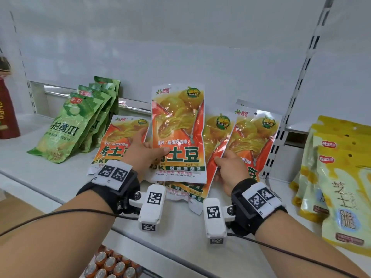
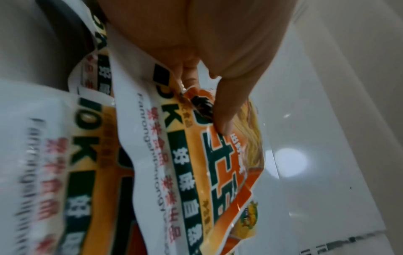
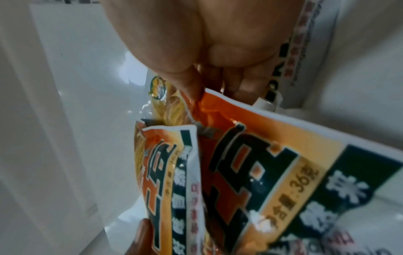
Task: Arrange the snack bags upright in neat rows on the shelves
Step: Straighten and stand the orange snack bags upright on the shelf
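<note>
Several orange potato-chip bags crowd the middle of the white shelf (image 1: 60,177). My left hand (image 1: 149,151) holds the central orange bag (image 1: 178,125) upright, thumb on its front and fingers behind it; the left wrist view shows the thumb (image 2: 226,112) pressing that bag (image 2: 196,163). Another orange bag (image 1: 122,141) leans just left of it. My right hand (image 1: 222,163) pinches the right orange bag (image 1: 255,137) low on its left edge, with one more bag (image 1: 216,135) behind. In the right wrist view the thumb (image 3: 185,82) sits on the bag (image 3: 261,155). More orange bags (image 1: 186,195) lie flat underneath.
A row of green cucumber bags (image 1: 80,121) leans at the back left. Yellow cheese-crisp bags (image 1: 339,177) stand at the right. A red package (image 1: 7,109) shows at the far left edge. A slotted shelf upright (image 1: 301,83) rises at the right. Cans (image 1: 112,265) fill the shelf below.
</note>
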Tool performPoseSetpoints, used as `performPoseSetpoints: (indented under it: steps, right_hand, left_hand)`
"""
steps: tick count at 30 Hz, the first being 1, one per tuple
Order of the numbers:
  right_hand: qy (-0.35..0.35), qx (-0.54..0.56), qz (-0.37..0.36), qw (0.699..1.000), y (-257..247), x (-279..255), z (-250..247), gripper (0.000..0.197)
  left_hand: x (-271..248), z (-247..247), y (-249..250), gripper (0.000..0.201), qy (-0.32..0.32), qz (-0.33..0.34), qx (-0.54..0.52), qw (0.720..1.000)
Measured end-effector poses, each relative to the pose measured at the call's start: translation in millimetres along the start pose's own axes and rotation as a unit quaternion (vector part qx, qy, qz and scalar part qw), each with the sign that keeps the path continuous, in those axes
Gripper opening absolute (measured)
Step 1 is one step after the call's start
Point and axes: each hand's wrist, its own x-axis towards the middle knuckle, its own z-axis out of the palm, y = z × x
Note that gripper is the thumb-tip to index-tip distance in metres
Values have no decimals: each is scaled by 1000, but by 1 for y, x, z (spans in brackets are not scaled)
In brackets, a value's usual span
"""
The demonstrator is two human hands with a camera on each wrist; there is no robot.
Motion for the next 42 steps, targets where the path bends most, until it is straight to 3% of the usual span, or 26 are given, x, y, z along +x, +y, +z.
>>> performPoseSetpoints:
  steps: [6,10,15,21,24,27,33,39,42]
  right_hand:
    - [86,-7,-65,994,-11,-4,-54,18]
    - [125,0,-45,991,-10,-5,-85,18]
    - [137,-24,-25,990,-5,7,-107,12]
    - [131,-20,4,991,0,16,-116,20]
    - [157,-6,11,988,-4,17,-115,34]
    - [127,-3,28,991,-5,14,-117,48]
    - [129,-1,-1,992,-6,12,-126,37]
    - [186,-16,-89,978,-18,1,-124,31]
    - [170,-10,-94,981,-28,-10,-115,23]
  left_hand:
    - [-12,42,2,120,-85,35,-25,995]
    - [-26,77,2,85,-152,36,-29,987]
    - [-29,109,-6,91,-202,38,40,978]
    - [-29,130,-14,96,-188,6,183,965]
    - [-32,133,-14,94,-202,3,238,950]
    - [-35,133,-13,92,-196,5,257,946]
    - [-41,132,-8,95,-173,9,284,943]
    - [-45,129,-5,93,-155,-2,290,944]
    - [-47,122,-2,87,-132,8,285,949]
